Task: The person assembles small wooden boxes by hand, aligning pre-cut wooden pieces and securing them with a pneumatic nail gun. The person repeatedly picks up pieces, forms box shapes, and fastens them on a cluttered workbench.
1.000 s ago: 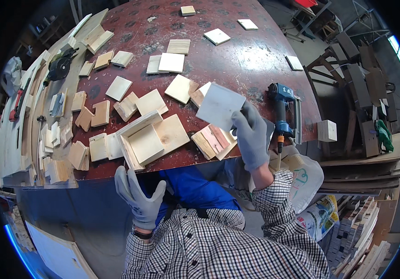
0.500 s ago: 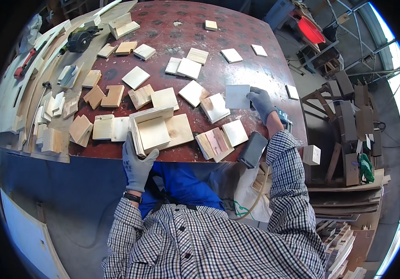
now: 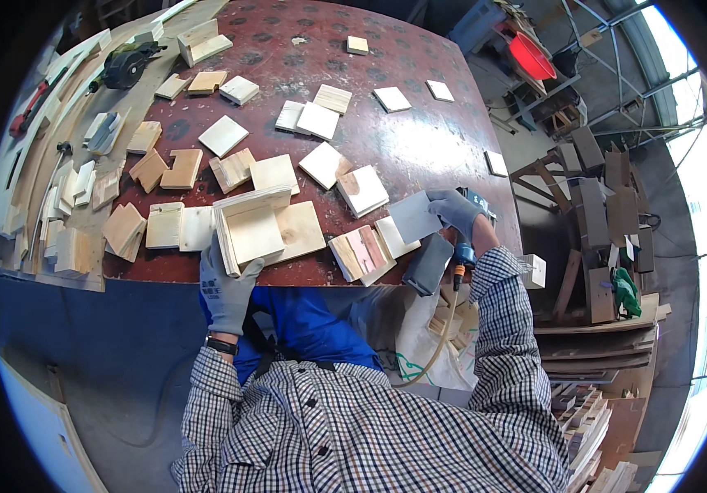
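Observation:
My left hand (image 3: 228, 283), in a grey glove, grips the near left edge of a small wooden box frame (image 3: 256, 236) with raised walls. The frame stands at the table's front edge, against a flat wooden board (image 3: 300, 229). In my right hand (image 3: 454, 210), also gloved, is a thin pale grey square sheet (image 3: 413, 217), held by its right side over the table. Under and beside that hand lies a blue air tool (image 3: 465, 251) with an orange hose fitting, partly hidden by hand and sleeve. A dark grey block (image 3: 429, 264) sits just left of the tool.
Several loose wooden squares (image 3: 318, 121) and notched blocks (image 3: 181, 169) are spread over the dark red table (image 3: 419, 66). A circular saw (image 3: 127, 66) and wood strips lie at the left. A hose (image 3: 444, 335) hangs off the front edge. Stacked boards (image 3: 600, 355) stand at the right.
My right hand has drawn the grey sheet nearer to me, tilting it, beside the dark block. More of the air tool and hose shows. The left hand keeps its grip; the whole view shifted slightly.

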Demonstrator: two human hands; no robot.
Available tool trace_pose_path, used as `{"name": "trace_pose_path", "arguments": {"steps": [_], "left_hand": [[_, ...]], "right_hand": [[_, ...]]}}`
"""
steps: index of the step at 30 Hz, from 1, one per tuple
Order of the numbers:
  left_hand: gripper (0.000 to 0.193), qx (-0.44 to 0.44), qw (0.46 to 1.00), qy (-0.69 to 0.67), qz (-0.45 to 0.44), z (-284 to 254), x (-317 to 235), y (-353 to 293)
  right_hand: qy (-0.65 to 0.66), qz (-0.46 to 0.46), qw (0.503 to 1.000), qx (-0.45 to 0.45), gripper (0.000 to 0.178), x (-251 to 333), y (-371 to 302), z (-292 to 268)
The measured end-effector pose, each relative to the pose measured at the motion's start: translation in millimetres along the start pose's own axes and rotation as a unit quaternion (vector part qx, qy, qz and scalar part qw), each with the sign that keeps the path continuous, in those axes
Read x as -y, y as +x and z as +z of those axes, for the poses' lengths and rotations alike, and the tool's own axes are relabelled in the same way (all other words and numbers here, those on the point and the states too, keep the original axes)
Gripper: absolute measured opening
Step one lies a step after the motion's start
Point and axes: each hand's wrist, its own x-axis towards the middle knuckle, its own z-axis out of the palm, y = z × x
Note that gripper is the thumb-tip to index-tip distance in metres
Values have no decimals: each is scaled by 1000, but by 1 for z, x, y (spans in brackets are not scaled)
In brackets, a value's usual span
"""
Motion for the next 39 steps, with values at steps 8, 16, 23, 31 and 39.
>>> {"name": "trace_pose_path", "arguments": {"steps": [8, 16, 23, 31, 39], "left_hand": [[100, -4, 999, 40, 13, 4, 6, -2], [99, -11, 999, 40, 27, 3, 6, -2], [99, -1, 999, 22, 23, -3, -1, -1], [100, -13, 998, 51, 38, 2, 7, -3], [94, -13, 997, 58, 43, 4, 9, -3]], "right_hand": [[11, -30, 999, 0, 45, 16, 7, 6], [4, -37, 998, -44, 42, 46, -9, 8], [-2, -43, 999, -30, 42, 55, -12, 1], [29, -76, 995, -49, 42, 82, -41, 9], [-26, -129, 991, -38, 46, 127, -58, 74]]}}
